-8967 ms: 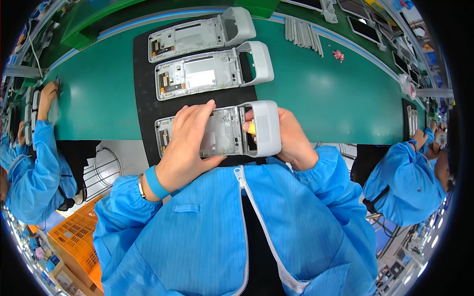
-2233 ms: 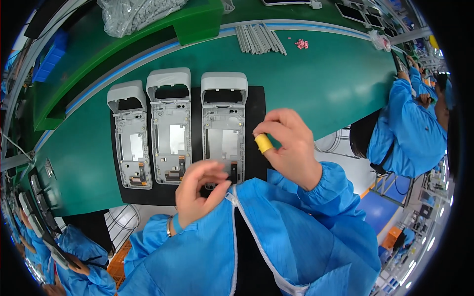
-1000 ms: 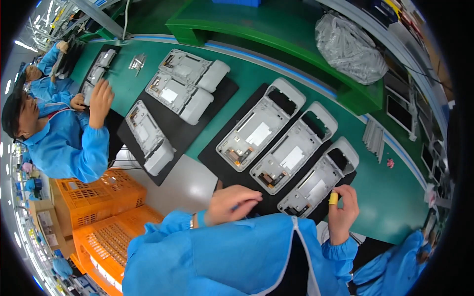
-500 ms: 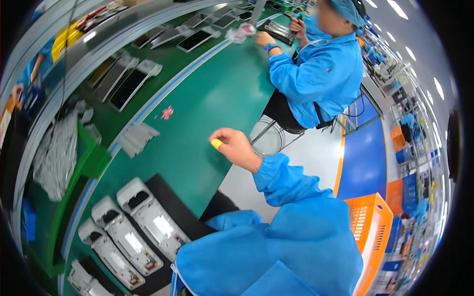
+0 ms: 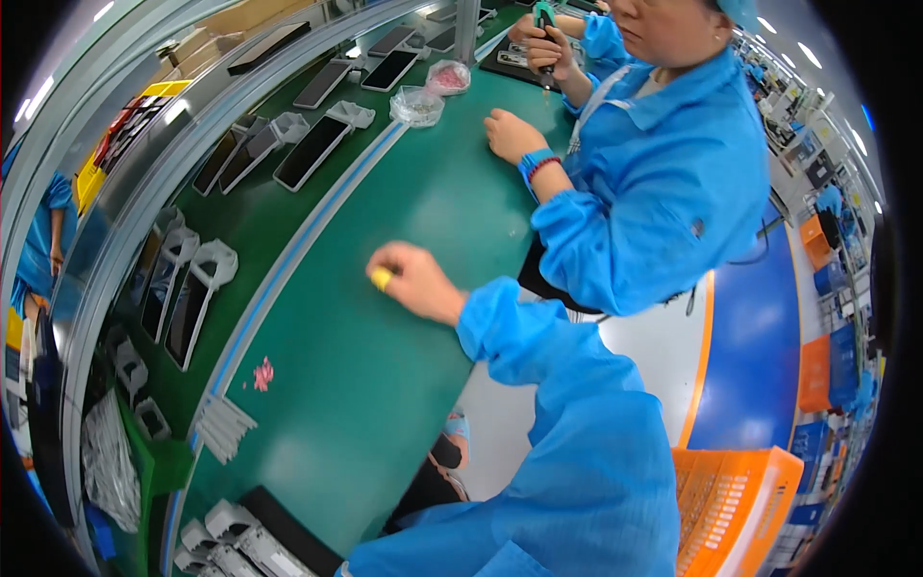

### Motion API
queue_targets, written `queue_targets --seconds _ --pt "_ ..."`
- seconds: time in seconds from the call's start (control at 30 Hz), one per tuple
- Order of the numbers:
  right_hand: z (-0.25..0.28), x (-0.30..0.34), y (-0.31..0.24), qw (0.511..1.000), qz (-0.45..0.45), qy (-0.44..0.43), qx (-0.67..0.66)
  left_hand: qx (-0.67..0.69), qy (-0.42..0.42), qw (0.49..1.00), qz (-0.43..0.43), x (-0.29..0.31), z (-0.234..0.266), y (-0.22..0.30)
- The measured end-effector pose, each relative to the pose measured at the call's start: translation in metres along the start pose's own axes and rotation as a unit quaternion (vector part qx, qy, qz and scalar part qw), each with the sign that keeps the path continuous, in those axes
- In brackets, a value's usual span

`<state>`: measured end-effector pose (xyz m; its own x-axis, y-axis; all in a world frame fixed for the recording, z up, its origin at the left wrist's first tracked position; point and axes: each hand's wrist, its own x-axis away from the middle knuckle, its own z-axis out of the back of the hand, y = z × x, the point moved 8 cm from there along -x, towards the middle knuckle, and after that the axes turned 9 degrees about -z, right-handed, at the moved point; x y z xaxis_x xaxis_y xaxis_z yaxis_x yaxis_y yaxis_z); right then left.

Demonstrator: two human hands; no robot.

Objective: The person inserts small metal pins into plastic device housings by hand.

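My right hand [image 5: 415, 283] is held out over the green workbench [image 5: 336, 337], and its arm comes in from the lower right in a blue sleeve. A yellow finger cot [image 5: 382, 279] covers the thumb. Thumb and curled fingers are drawn together in a pinch; motion blurs them, and anything small between them is hidden. My left hand is out of view. Nearest on the bench are a small heap of pink bits [image 5: 262, 374] and a bundle of grey strips [image 5: 224, 429]. Grey device housings [image 5: 260, 548] lie at the lower left, partly cut off.
Beyond my hand sits a co-worker [image 5: 654, 183] in blue, gripping a green-and-black powered screwdriver [image 5: 545, 38]. Clear bags [image 5: 416, 106] lie at the bench's far end. Dark-screened devices [image 5: 312, 152] rest on the green shelf at left. An orange crate [image 5: 735, 510] stands at lower right.
The view has swung, so the housings sit lower and the co-worker looks larger. The co-worker's far hand has lifted with the screwdriver. My right hand stays extended in a pinch, further left in the picture.
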<state>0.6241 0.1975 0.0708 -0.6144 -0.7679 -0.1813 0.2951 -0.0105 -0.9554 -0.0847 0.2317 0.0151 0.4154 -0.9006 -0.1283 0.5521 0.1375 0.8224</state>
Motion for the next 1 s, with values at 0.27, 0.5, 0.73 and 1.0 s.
queue_targets --seconds 0.27,0.5,0.73,1.0 --pt "-0.002 -0.004 -0.018 0.997 0.024 -0.077 0.003 0.025 -0.138 0.985 0.104 -0.036 -0.200 0.060" --pt "0.000 -0.012 -0.018 0.995 0.004 -0.099 0.004 0.080 -0.284 0.934 0.199 -0.024 -0.384 0.118" --pt "0.008 -0.011 -0.010 0.995 0.008 -0.101 0.003 0.108 -0.348 0.881 0.301 -0.019 -0.441 0.123" --pt "-0.081 -0.003 -0.097 0.470 0.692 -0.012 0.548 0.186 -0.115 0.837 0.501 0.094 -0.137 0.002"
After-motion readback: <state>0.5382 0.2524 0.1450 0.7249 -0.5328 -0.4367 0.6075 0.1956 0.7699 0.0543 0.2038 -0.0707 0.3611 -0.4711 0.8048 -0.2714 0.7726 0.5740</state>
